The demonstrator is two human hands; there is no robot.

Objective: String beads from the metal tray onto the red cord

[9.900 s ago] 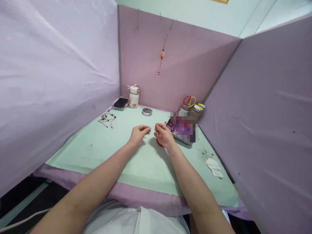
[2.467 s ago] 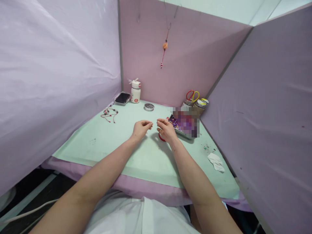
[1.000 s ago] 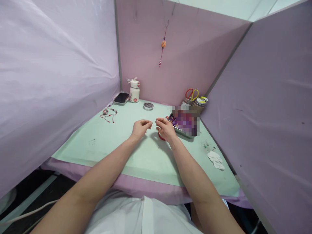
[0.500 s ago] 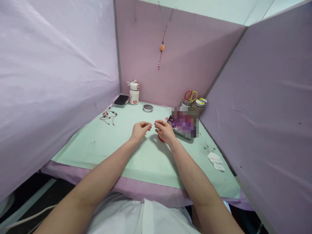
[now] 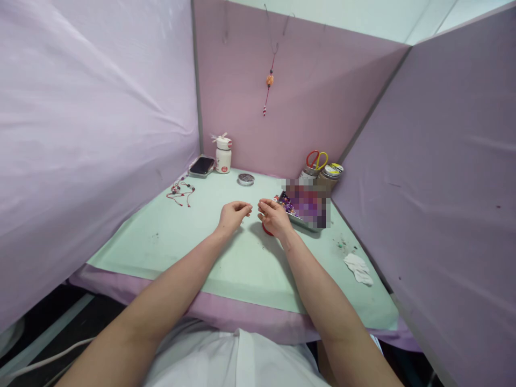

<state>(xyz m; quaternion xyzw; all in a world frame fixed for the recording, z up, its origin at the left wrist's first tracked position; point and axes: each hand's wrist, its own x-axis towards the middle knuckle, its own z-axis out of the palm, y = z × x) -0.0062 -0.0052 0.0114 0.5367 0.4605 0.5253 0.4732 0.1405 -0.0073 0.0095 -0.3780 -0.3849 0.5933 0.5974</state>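
My left hand and my right hand are held close together over the middle of the green table, fingertips nearly meeting. Both hands have fingers pinched shut on something too small to make out. Partly hidden under my right hand lies a small red round object. Just right of that hand stands a metal tray of purple beads.
At the back stand a white bottle, a phone, a small round tin and jars holding red-and-yellow scissors. Beaded red cords lie at the left. A white tissue lies at the right. A tassel charm hangs on the back wall.
Both hands stay pinched together at the same spot with only small finger shifts. The view has tilted slightly.
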